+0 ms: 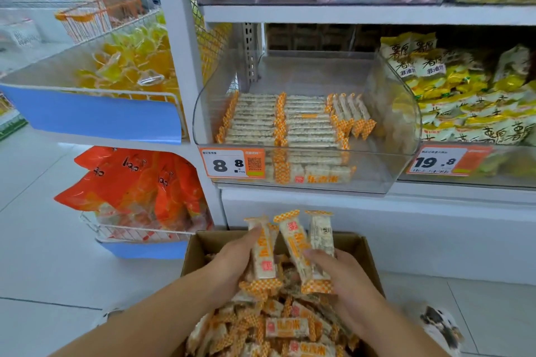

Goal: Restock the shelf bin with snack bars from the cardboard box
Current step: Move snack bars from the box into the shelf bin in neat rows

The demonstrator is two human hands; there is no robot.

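A cardboard box point(200, 243) on the floor is heaped with white snack bars in orange-checked wrappers point(287, 327). My left hand point(232, 264) and my right hand point(345, 278) together hold a bunch of these bars point(293, 249) upright just above the box. Higher up, the clear plastic shelf bin point(406, 113) carries neat rows of the same bars point(278, 119) across its front half; its back half is bare.
A price tag reading 8.8 point(232, 164) sticks to the bin's front. Yellow snack bags point(470, 95) fill the bin to the right. On the left, wire baskets hold orange bags point(130, 182) and yellow sweets point(130, 64). White tiled floor point(43, 240) surrounds the box.
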